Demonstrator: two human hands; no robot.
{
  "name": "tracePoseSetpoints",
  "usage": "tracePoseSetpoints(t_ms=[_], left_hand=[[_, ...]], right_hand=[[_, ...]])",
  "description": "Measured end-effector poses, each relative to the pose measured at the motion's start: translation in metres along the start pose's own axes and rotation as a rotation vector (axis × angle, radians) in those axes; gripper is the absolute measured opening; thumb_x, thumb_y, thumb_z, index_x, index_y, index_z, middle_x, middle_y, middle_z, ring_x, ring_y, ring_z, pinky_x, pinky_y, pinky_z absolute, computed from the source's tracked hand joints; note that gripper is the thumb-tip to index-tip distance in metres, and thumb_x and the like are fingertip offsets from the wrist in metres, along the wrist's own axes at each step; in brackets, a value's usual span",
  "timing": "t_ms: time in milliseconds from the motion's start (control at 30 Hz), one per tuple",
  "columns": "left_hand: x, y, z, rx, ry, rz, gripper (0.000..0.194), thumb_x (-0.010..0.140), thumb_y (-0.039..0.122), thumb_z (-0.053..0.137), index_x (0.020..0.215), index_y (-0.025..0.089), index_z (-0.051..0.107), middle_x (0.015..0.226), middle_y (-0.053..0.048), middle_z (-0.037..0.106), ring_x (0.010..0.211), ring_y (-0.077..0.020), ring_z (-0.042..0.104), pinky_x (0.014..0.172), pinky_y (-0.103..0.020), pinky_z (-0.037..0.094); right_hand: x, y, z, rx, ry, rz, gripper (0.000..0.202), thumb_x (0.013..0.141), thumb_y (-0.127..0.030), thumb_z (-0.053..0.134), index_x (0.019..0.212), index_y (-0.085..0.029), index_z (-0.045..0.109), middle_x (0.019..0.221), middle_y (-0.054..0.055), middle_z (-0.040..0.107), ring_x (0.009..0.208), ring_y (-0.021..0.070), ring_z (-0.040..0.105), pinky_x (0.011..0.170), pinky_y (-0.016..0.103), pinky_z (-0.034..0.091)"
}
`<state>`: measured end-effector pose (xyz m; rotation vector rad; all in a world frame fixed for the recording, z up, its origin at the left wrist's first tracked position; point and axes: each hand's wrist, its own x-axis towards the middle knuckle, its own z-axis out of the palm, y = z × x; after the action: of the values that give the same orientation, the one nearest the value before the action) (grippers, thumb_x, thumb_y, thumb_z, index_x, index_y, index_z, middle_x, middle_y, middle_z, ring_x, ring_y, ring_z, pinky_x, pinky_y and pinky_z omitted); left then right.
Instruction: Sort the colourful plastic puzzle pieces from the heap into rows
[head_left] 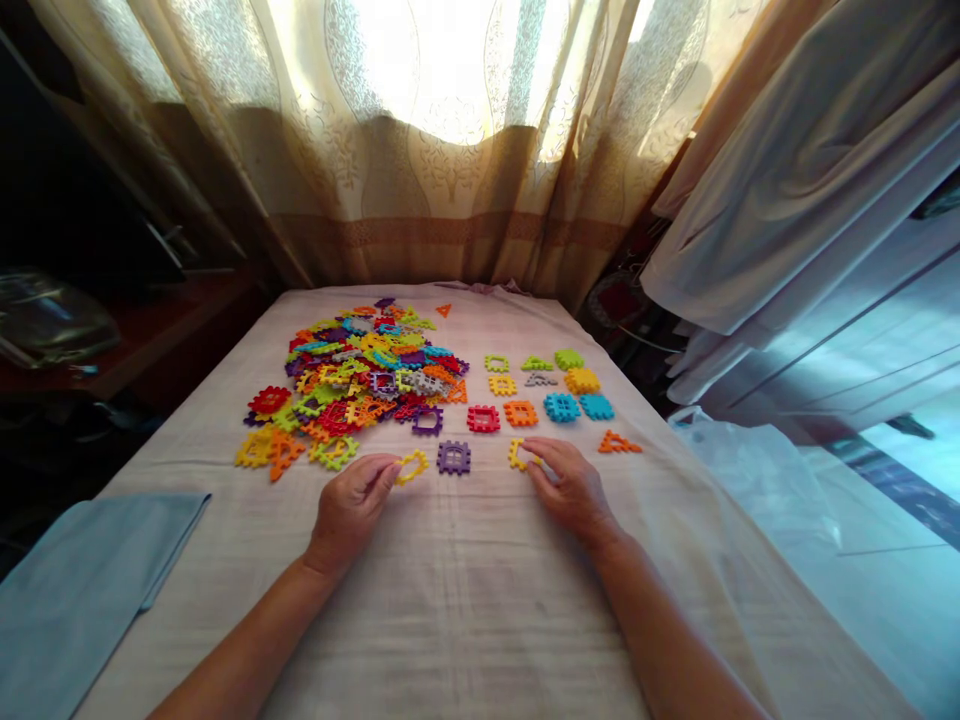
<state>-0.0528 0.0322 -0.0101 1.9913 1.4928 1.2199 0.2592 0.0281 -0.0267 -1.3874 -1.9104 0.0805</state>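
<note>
My left hand (354,505) pinches a yellow open-frame piece (412,467) between thumb and fingers, left of a purple square piece (454,458) lying on the cloth. On the other side, my right hand (568,487) has thumb and fingers on a second yellow frame piece (517,455), partly hidden by the fingers. Beyond the hands lie a red square (483,419), an orange square (520,413), a blue piece (562,407) and a purple frame (427,421). An orange triangle (619,442) rests right of my right hand.
A large heap of coloured toothed pieces (375,360) covers the back left of the cloth-covered table (457,620). Green, yellow, grey and blue pieces stand in rows at the back right. A folded blue cloth (112,570) lies at the left edge; a plastic bag (757,470) is at right.
</note>
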Motion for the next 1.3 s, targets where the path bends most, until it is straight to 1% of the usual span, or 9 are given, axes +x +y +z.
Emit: tracePoseSetpoints(t_ms=[100, 200, 300, 500, 567, 667, 800, 1067, 1300], left_hand=[[0.008, 0.02, 0.024, -0.293, -0.168, -0.365, 0.047, 0.08, 0.06, 0.053, 0.084, 0.016, 0.07, 0.064, -0.004, 0.069, 0.059, -0.0178, 0.066, 0.053, -0.026, 0.052], [0.014, 0.035, 0.042, -0.463, -0.263, -0.512, 0.052, 0.072, 0.064, 0.058, 0.082, 0.015, 0.07, 0.063, -0.003, 0.068, 0.056, -0.0164, 0.064, 0.049, -0.024, 0.048], [0.015, 0.043, 0.051, -0.504, -0.346, -0.503, 0.05, 0.07, 0.064, 0.061, 0.078, 0.016, 0.069, 0.057, 0.0, 0.064, 0.05, -0.0136, 0.06, 0.047, -0.022, 0.045], [0.011, 0.043, 0.053, -0.515, -0.428, -0.49, 0.051, 0.072, 0.065, 0.058, 0.077, 0.015, 0.068, 0.052, 0.001, 0.06, 0.047, -0.0122, 0.057, 0.047, -0.022, 0.046], [0.01, 0.041, 0.051, -0.542, -0.391, -0.506, 0.053, 0.072, 0.066, 0.057, 0.083, 0.015, 0.068, 0.057, 0.0, 0.062, 0.051, -0.0132, 0.06, 0.047, -0.022, 0.048], [0.008, 0.04, 0.049, -0.555, -0.33, -0.514, 0.055, 0.073, 0.067, 0.056, 0.089, 0.016, 0.068, 0.066, -0.003, 0.066, 0.057, -0.0145, 0.063, 0.048, -0.022, 0.049], [0.007, 0.039, 0.047, -0.535, -0.339, -0.494, 0.054, 0.074, 0.066, 0.055, 0.083, 0.015, 0.068, 0.068, -0.004, 0.067, 0.06, -0.0155, 0.064, 0.049, -0.023, 0.05], [0.005, 0.037, 0.047, -0.527, -0.357, -0.476, 0.053, 0.076, 0.065, 0.053, 0.083, 0.015, 0.068, 0.067, -0.005, 0.067, 0.061, -0.016, 0.064, 0.052, -0.024, 0.052], [0.006, 0.039, 0.046, -0.53, -0.342, -0.481, 0.053, 0.075, 0.066, 0.054, 0.08, 0.015, 0.068, 0.064, -0.004, 0.066, 0.058, -0.0156, 0.063, 0.05, -0.024, 0.051]], right_hand=[[0.004, -0.023, 0.002, 0.032, -0.017, -0.068, 0.034, 0.086, -0.022, 0.055, 0.119, -0.023, 0.064, 0.109, 0.009, 0.07, 0.102, 0.0228, 0.064, 0.092, 0.04, 0.052], [0.008, -0.044, 0.002, 0.036, -0.119, -0.164, 0.054, 0.083, -0.027, 0.063, 0.135, -0.023, 0.051, 0.125, 0.011, 0.063, 0.114, 0.0251, 0.058, 0.098, 0.043, 0.048], [0.011, -0.056, 0.002, 0.023, -0.232, -0.242, 0.064, 0.08, -0.028, 0.067, 0.14, -0.024, 0.045, 0.13, 0.011, 0.059, 0.117, 0.0259, 0.055, 0.1, 0.045, 0.046], [0.007, -0.055, 0.007, -0.016, -0.308, -0.236, 0.05, 0.077, -0.026, 0.07, 0.125, -0.02, 0.055, 0.114, 0.01, 0.066, 0.104, 0.0249, 0.06, 0.092, 0.041, 0.05], [0.007, -0.046, 0.005, -0.044, -0.256, -0.142, 0.048, 0.077, -0.03, 0.07, 0.122, -0.019, 0.057, 0.113, 0.012, 0.067, 0.104, 0.0258, 0.06, 0.092, 0.041, 0.05], [0.011, -0.026, -0.002, -0.169, -0.149, 0.12, 0.046, 0.079, -0.037, 0.066, 0.12, -0.018, 0.058, 0.111, 0.013, 0.067, 0.103, 0.0271, 0.061, 0.091, 0.042, 0.049], [0.018, -0.01, -0.012, -0.307, -0.243, 0.306, 0.043, 0.08, -0.043, 0.064, 0.114, -0.016, 0.062, 0.11, 0.013, 0.067, 0.101, 0.0277, 0.06, 0.089, 0.041, 0.047], [0.018, -0.012, -0.01, -0.359, -0.345, 0.29, 0.05, 0.08, -0.04, 0.064, 0.124, -0.017, 0.059, 0.118, 0.012, 0.064, 0.105, 0.0255, 0.057, 0.091, 0.036, 0.044], [0.018, 0.002, -0.01, -0.308, -0.333, 0.178, 0.042, 0.078, -0.035, 0.069, 0.117, -0.021, 0.064, 0.111, 0.01, 0.065, 0.1, 0.025, 0.058, 0.088, 0.037, 0.046]])
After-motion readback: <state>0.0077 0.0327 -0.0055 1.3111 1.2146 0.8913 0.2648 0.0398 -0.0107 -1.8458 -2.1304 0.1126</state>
